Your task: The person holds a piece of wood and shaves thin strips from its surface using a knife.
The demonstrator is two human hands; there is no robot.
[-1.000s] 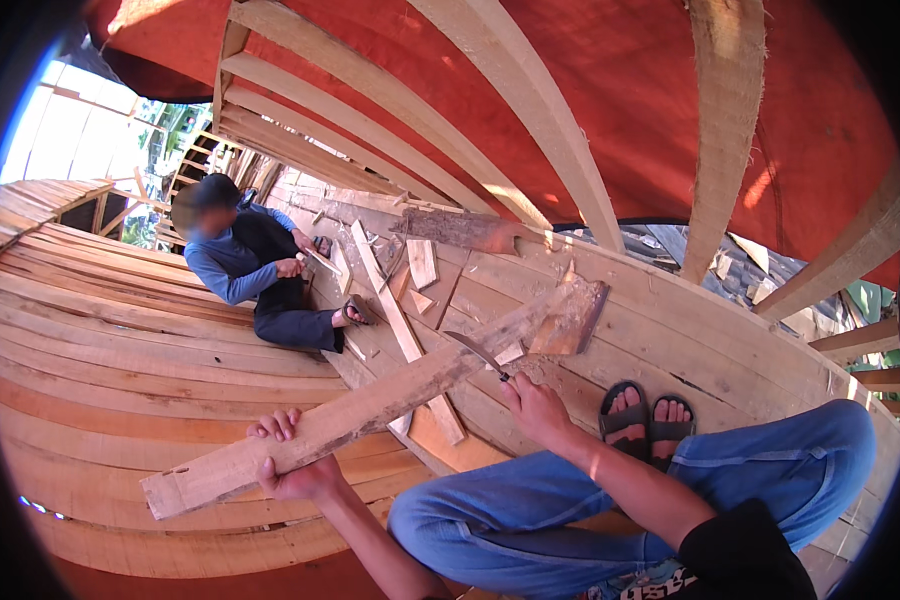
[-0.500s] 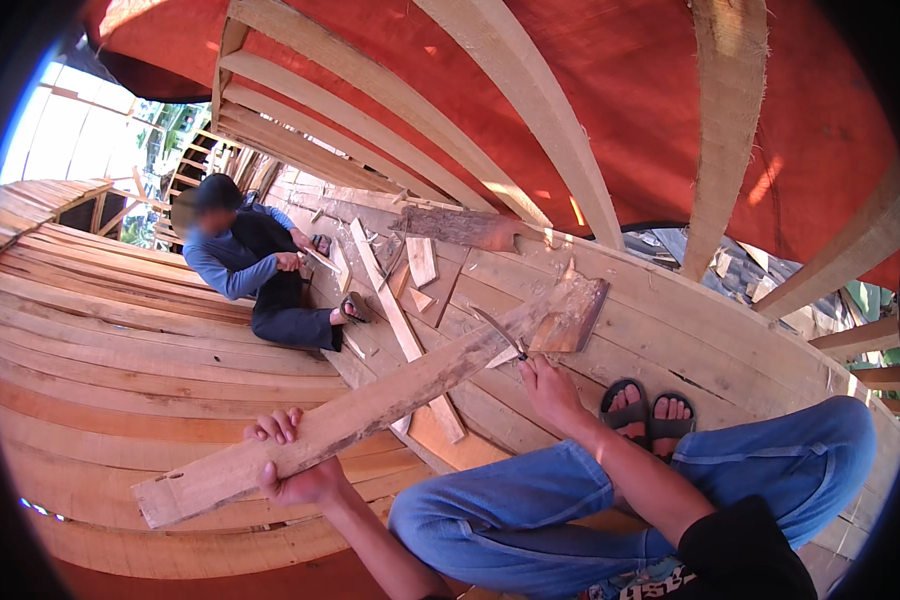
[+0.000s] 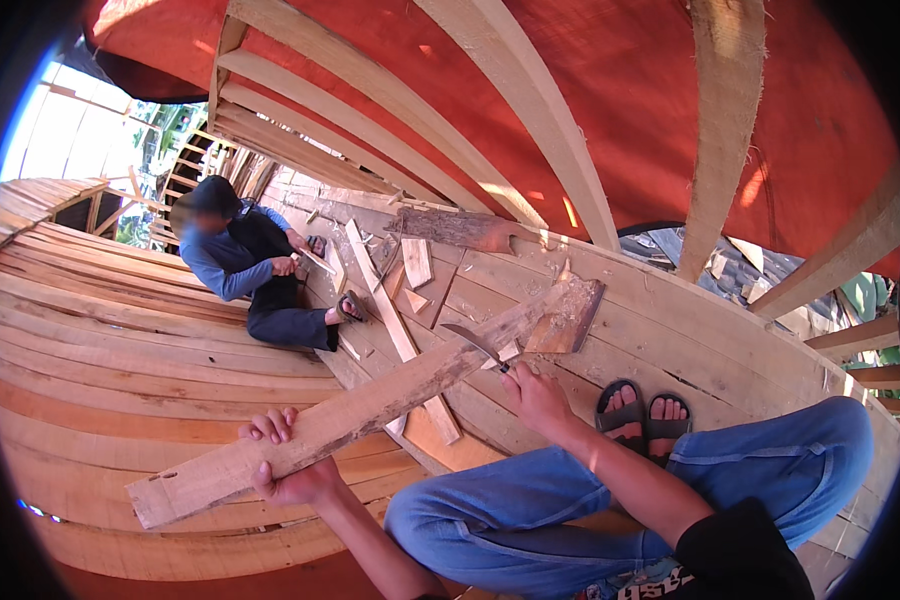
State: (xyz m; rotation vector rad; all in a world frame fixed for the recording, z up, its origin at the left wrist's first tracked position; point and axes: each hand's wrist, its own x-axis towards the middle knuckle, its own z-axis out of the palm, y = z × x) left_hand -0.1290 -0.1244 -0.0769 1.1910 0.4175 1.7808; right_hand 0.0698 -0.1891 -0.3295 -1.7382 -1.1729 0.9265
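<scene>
A long plank [image 3: 370,400] slants from the lower left up to the middle right, its near edge rough and dark with bark. My left hand [image 3: 295,465] is closed round its lower part, thumb on the near side and fingers over the far edge. In my right hand [image 3: 538,395] is a machete [image 3: 478,345] with a curved blade, gripped by its dark handle. The blade lies across the plank's far part, close to its edge. Beneath the plank's far end sits a wood block [image 3: 568,320], with chips on and around it.
Planks, offcuts [image 3: 418,262] and shavings lie on the board floor [image 3: 660,335]. Another person [image 3: 235,260] sits at the left, holding a blade-like piece. Curved timber ribs [image 3: 735,130] rise before a red tarp [image 3: 630,60]. My sandalled feet [image 3: 645,420] rest near the block.
My right hand and the machete have moved a little left and down along the plank, toward me. My left hand and the plank have stayed almost still.
</scene>
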